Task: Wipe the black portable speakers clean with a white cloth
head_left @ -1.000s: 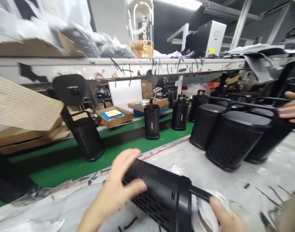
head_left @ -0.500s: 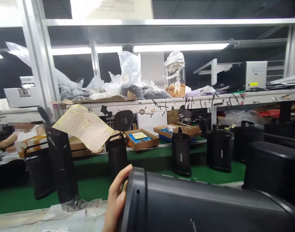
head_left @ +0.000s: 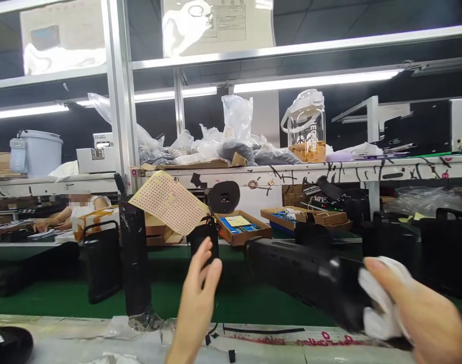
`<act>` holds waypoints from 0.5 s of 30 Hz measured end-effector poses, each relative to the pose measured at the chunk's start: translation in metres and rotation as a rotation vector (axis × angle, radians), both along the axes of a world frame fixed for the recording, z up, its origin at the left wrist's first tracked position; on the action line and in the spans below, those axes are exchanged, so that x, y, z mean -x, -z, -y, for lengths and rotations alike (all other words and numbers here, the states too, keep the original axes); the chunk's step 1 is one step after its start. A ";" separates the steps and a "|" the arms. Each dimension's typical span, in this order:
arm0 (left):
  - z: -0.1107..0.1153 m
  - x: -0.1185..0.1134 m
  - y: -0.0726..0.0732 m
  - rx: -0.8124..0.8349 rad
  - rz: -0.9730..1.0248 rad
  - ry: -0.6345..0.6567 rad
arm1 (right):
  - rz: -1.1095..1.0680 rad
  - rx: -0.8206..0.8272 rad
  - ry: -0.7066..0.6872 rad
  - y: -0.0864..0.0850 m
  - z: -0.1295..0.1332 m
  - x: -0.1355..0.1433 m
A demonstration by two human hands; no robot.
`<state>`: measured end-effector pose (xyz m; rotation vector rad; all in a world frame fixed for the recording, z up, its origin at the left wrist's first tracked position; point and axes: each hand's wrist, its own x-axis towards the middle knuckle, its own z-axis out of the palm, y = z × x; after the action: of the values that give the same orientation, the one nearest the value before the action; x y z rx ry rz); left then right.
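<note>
My right hand (head_left: pixel 430 311) grips one end of a black plastic housing (head_left: pixel 303 275), a white cloth (head_left: pixel 384 298) bunched between its fingers and the housing. The housing is tilted above the green surface and blurred by motion. To its left, my left hand (head_left: pixel 196 298) is raised with thumb and fingers apart, holding nothing and separate from the housing. Behind that hand stands another black unit with a top handle (head_left: pixel 206 240), partly covered by a yellow sheet with rows of small red marks (head_left: pixel 170 202).
More black handled units stand at the left (head_left: pixel 102 263) and right (head_left: pixel 445 247) on the green conveyor belt (head_left: pixel 178 288). A black-wrapped post (head_left: pixel 136 263) rises at left. Cardboard trays (head_left: pixel 249 235) sit behind. The shelf above holds plastic bags and a drink bottle (head_left: pixel 309 131). Another person sits far left.
My left hand has come off the housing. The housing has moved back and now angles away, with my right hand and the cloth in sight at its near end. The view has turned left.
</note>
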<state>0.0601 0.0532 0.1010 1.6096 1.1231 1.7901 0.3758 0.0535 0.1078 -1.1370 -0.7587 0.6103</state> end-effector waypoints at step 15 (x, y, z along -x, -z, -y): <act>0.031 0.082 -0.028 -0.046 0.081 -0.193 | 0.701 -0.125 -0.554 0.111 -0.151 0.140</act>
<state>-0.0220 0.0225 0.1289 1.4820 1.2444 1.9984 0.2360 0.2040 -0.0031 -1.0223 -1.7260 0.6043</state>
